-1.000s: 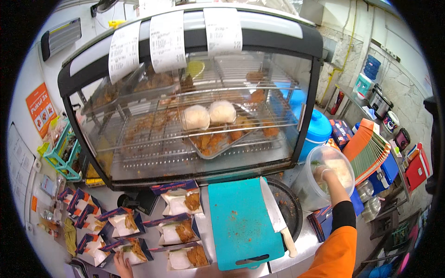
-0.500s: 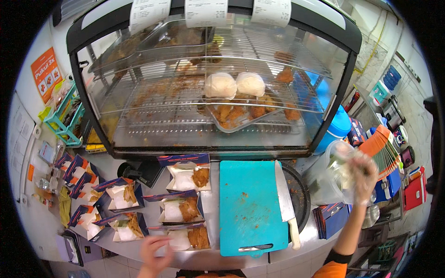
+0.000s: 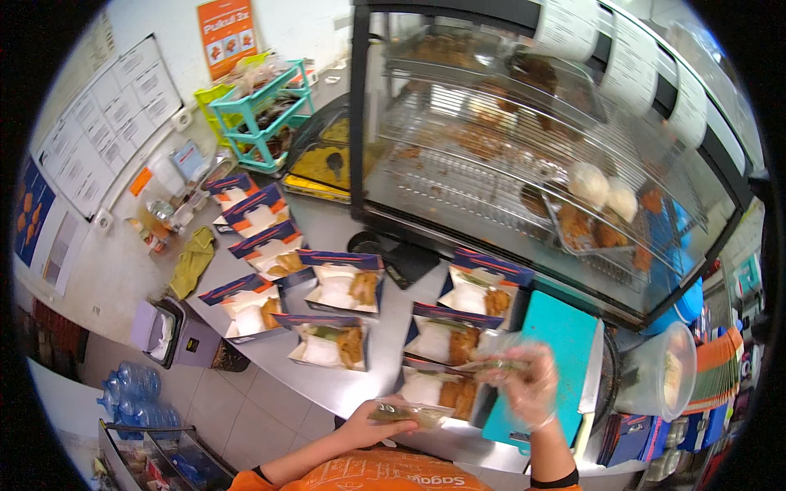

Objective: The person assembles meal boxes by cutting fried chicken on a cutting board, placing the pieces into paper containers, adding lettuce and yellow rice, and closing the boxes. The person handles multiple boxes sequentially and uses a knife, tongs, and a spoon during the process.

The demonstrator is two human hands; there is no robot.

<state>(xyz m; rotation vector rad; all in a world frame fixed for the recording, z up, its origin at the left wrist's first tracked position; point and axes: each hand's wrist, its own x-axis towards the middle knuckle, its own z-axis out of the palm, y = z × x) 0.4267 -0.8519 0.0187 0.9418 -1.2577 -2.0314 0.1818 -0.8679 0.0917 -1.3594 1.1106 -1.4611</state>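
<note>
My left hand (image 3: 368, 427) is closed around a small clear packet (image 3: 422, 414) with greenish contents, close to my body at the counter's front edge. A thin clear glove covers my right hand (image 3: 532, 385), which is somewhat blurred. Its fingers pinch another small clear packet (image 3: 496, 365) with dark greenish contents, above the nearest open meal boxes. White rice and fried chicken (image 3: 458, 396) lie in the front box, partly hidden by my hands. Behind it stands a similar box (image 3: 437, 337), also holding rice and chicken. A turquoise cutting board (image 3: 558, 327) lies just beyond my right hand.
More filled boxes (image 3: 330, 344) stand to the left on the steel counter (image 3: 327, 391). A glass food warmer (image 3: 483, 237) rises at the back. Right of the board are a knife (image 3: 591, 380) and a clear tub (image 3: 651, 380). A green cloth (image 3: 193, 262) lies far left.
The view has turned left. My right hand has come from the clear tub to above the front boxes, with a packet in its fingers. My left hand, bare before, now holds a packet.
</note>
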